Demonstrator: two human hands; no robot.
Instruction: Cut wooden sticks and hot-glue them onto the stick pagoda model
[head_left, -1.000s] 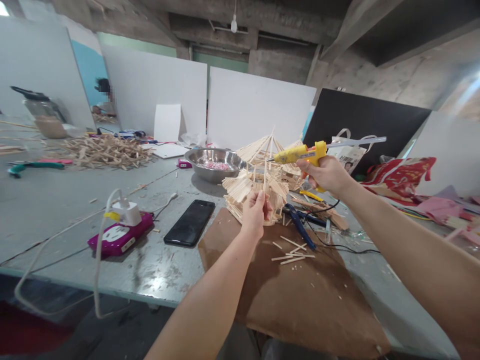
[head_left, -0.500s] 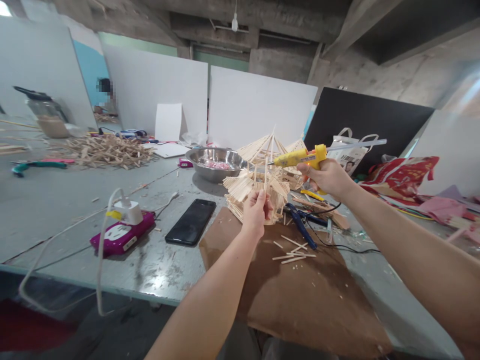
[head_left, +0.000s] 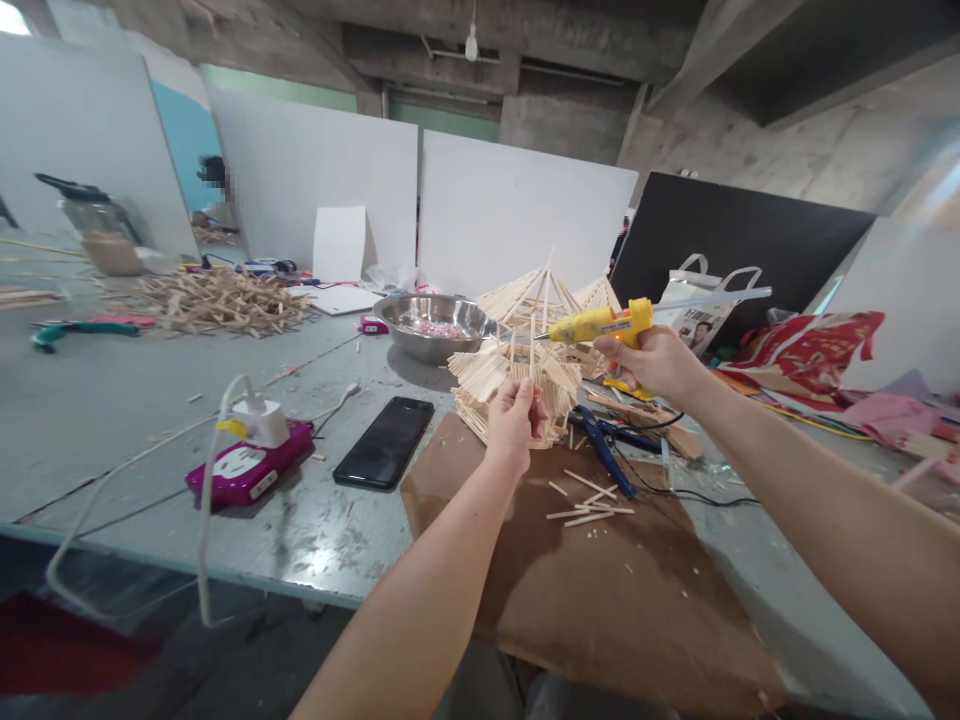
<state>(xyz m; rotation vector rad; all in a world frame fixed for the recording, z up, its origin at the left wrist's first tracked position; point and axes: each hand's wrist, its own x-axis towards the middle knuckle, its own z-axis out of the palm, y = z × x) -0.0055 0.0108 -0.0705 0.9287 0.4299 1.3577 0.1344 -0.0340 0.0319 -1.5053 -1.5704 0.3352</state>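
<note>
My left hand (head_left: 517, 415) is closed in a pinch around a thin wooden stick (head_left: 532, 350), which rises upright from the fingertips. Behind it stands a model building made of wooden sticks (head_left: 480, 375), with layered roofs, partly covered by the hand. In my right hand (head_left: 656, 360) is a yellow hot glue gun (head_left: 600, 324), a clear glue stick poking out of its back end. Its nozzle points left and is at the upper part of the upright stick; whether they touch I cannot tell. An orange light glows on the gun.
Loose sticks (head_left: 592, 510) lie on a brown board (head_left: 600, 610). Blue-handled pliers (head_left: 607, 455) and a black cord lie beside the model. Leftward are a phone (head_left: 384, 443), a purple power strip (head_left: 251, 465), a metal bowl (head_left: 435, 345) and a stick pile (head_left: 225, 300).
The glue gun's nozzle has come slightly down along the upright stick. My left hand stays in place, and the view has shifted very slightly.
</note>
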